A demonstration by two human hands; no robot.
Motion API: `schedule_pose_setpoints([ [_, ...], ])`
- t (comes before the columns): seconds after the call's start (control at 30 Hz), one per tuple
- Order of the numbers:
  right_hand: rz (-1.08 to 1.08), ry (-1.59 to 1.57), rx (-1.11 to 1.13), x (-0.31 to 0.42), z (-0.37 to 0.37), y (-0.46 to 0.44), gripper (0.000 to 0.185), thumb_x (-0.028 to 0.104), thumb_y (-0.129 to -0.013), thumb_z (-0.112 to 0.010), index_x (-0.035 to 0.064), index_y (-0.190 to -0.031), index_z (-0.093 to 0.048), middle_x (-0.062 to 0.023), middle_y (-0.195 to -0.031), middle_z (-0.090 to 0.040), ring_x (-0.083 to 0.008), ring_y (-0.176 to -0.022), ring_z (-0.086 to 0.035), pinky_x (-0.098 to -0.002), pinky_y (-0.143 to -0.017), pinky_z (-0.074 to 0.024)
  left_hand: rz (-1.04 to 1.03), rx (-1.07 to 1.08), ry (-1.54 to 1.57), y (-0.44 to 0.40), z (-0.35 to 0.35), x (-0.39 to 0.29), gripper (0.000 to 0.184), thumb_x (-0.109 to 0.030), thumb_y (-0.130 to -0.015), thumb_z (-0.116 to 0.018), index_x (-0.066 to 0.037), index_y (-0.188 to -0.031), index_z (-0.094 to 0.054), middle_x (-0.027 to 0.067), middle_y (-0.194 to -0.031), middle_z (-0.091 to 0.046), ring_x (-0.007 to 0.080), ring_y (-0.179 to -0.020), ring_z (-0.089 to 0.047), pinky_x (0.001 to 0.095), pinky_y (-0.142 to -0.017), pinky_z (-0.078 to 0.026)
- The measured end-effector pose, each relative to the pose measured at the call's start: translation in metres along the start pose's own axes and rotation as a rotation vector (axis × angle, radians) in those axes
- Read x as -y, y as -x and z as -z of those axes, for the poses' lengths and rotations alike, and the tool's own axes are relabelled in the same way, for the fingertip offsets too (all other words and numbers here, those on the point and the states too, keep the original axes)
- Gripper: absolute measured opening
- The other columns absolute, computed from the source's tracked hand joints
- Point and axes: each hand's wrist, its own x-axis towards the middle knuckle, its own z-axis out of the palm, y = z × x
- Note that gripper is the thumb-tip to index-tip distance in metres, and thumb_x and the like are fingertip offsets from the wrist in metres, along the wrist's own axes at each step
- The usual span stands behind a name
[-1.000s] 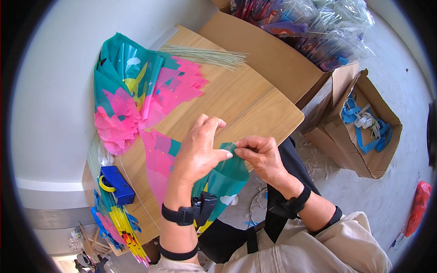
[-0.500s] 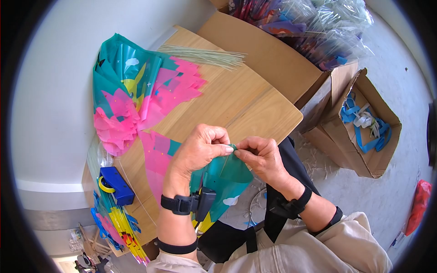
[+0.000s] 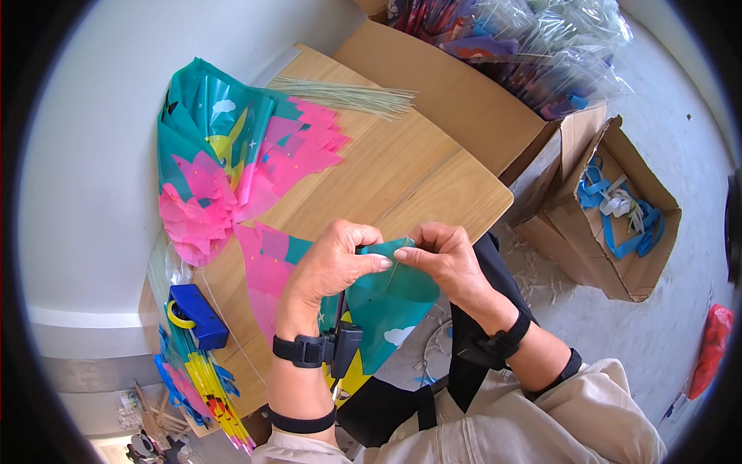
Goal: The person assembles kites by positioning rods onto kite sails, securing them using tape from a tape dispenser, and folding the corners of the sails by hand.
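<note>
Together, the left hand [image 3: 340,261] and the right hand [image 3: 452,263] gripped a teal sheet [image 3: 390,305]

Nearly meeting, both hands were closed, thumbs against fingers, on the sheet's upper edge. Most of it hung below them, past the worktop [image 3: 440,174], a white cloud printed low on it. Beside the left wrist lay a pink sheet [image 3: 261,267]; whether it joined the teal one, I could not tell. Further off, a pile of teal-and-pink sheets [image 3: 197,124] rested near the wall, with thin sticks [image 3: 344,94] next to it and a blue tape dispenser [image 3: 202,317] nearer the person. Beyond the right hand stood a cardboard box [image 3: 573,240] containing blue strips [image 3: 610,228].
</note>
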Motion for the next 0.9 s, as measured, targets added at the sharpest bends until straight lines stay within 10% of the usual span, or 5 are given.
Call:
schedule_pose_setpoints([
  [0.47,0.009,0.028,-0.124,-0.007,0.002,-0.006,0.028,0.017,-0.083,-0.067,-0.0009,-0.064,-0.06,0.0033,-0.056,-0.049,-0.0045,-0.054,-0.043,-0.0244,-0.046,-0.0337,0.024,-0.119,0.092,0.003,-0.01,0.014,0.009,-0.008,-0.082,-0.064,0.001,-0.079,-0.061,-0.0048,-0.065,-0.05,0.0046,-0.066,-0.046,0.0219,-0.059,-0.038],
  [0.53,-0.024,-0.035,-0.191,-0.01,0.007,-0.009,0.027,0.016,-0.083,-0.067,-0.0008,-0.063,-0.061,0.0028,-0.056,-0.05,-0.0047,-0.052,-0.043,-0.0246,-0.046,-0.0338,-0.303,-0.661,-0.226,0.009,-0.013,0.02,0.009,-0.007,-0.084,-0.06,0.001,-0.085,-0.057,0.0048,-0.072,-0.055,0.0138,-0.064,-0.052,0.0251,-0.06,-0.042],
  [0.63,-0.127,-0.132,-0.251,-0.016,0.018,-0.011,0.016,0.011,-0.082,-0.065,-0.0006,-0.07,-0.064,0.0002,-0.058,-0.055,-0.0057,-0.048,-0.045,-0.0225,-0.043,-0.0337,-0.121,-0.85,-0.267,0.058,-0.025,-0.002,0.008,-0.006,-0.085,-0.058,0.001,-0.088,-0.06,0.006,-0.077,-0.06,0.0151,-0.07,-0.058,0.0265,-0.065,-0.045],
  [0.9,-0.234,0.046,-0.087,-0.016,0.036,-0.011,0.017,0.014,-0.087,-0.063,-0.0007,-0.079,-0.066,-0.0046,-0.061,-0.06,-0.0067,-0.047,-0.05,-0.0184,-0.041,-0.0349,-0.146,-0.787,-0.829,0.166,-0.099,0.025,0.037,-0.019,-0.077,-0.071,-0.003,-0.107,-0.055,0.0146,-0.103,-0.058,0.0328,-0.096,-0.056,0.0453,-0.081,-0.044],
])
